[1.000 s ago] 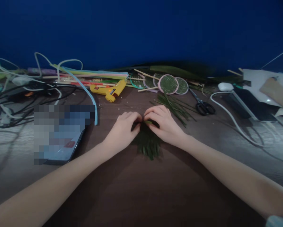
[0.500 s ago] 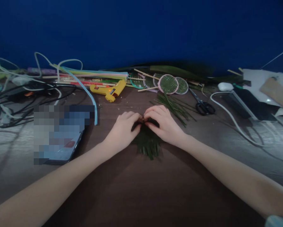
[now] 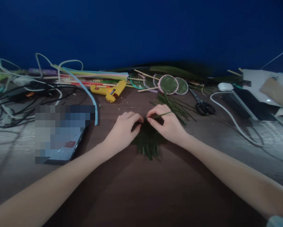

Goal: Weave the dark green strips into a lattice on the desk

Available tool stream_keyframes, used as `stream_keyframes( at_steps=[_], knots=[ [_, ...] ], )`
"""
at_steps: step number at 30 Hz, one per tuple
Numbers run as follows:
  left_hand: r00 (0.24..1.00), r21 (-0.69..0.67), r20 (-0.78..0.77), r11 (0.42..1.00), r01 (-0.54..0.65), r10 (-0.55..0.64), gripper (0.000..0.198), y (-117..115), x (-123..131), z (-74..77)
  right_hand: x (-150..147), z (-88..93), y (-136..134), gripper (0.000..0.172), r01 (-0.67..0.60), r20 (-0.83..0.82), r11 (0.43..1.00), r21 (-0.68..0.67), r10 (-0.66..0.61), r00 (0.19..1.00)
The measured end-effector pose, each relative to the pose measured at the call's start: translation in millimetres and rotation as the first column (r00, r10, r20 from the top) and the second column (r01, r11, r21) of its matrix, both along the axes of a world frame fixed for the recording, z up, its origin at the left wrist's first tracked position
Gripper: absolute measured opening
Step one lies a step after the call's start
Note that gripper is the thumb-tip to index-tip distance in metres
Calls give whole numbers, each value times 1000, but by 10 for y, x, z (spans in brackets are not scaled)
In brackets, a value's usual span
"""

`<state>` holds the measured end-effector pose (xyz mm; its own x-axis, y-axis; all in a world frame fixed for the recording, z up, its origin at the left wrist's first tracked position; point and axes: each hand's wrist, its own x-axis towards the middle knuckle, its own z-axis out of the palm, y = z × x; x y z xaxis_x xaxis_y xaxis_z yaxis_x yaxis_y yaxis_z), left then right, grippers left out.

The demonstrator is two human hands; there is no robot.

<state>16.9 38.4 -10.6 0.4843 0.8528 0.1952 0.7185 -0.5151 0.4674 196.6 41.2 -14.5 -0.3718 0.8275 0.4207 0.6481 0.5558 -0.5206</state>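
A dark green piece woven from leaf strips (image 3: 149,142) lies on the brown table, its loose strip ends fanned toward me. My left hand (image 3: 128,127) is closed at its upper left edge, thumb and forefinger curled together on the weave. Between the thumb and forefinger of my right hand (image 3: 167,123) is a thin green leaf strip (image 3: 165,114), its end sticking out to the right over the hand. The fingertips of both hands are close together. Just beyond my right hand lies a bundle of loose leaf strips (image 3: 176,107).
A phone (image 3: 68,142) with a partly blurred screen lies at left. Behind are a yellow glue gun (image 3: 110,91), round green woven fans (image 3: 168,84) with sticks, and scissors (image 3: 204,107). Cables (image 3: 25,90) tangle at far left; another phone (image 3: 255,104) is at right.
My right hand has shifted slightly right, away from the left fingertips. A green strip now shows across its fingers. My left hand stays in place.
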Motion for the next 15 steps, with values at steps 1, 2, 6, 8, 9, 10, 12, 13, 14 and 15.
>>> stream_keyframes(
  at_steps=[1,2,6,8,9,10,12,13,14,15],
  knots=[
    [1000,-1,2,1000,3,-3,11,-3,-1,0,0,2,-1,5,7,1,1000,8,-7,1000],
    [1000,0,6,1000,-2,2,10,-5,-2,-2,-1,2,-3,5,10,6,1000,17,-10,1000],
    [999,-3,29,999,-38,38,9,-14,-4,-13,-3,-4,-14,7,1,25,999,39,-2,1000],
    [996,-12,53,998,-66,67,10,-16,-4,-15,1,-5,-22,10,-14,36,999,45,12,999],
    [995,-14,60,997,-73,74,10,-17,-4,-13,3,-4,-26,11,-22,48,999,47,20,999],
    [995,-13,62,997,-72,73,10,-18,-5,-10,5,-3,-30,12,-29,65,998,52,26,998],
    [997,0,52,999,-53,53,10,-21,-8,-3,10,1,-38,13,-38,116,998,59,31,993],
    [998,13,45,999,-40,40,9,-23,-11,-1,11,3,-41,13,-41,146,997,62,32,989],
    [999,30,37,999,-28,27,9,-25,-13,1,13,3,-44,14,-43,170,997,66,31,985],
    [999,48,28,999,-18,16,9,-27,-16,1,14,3,-46,14,-44,188,997,70,30,982]
  ],
)
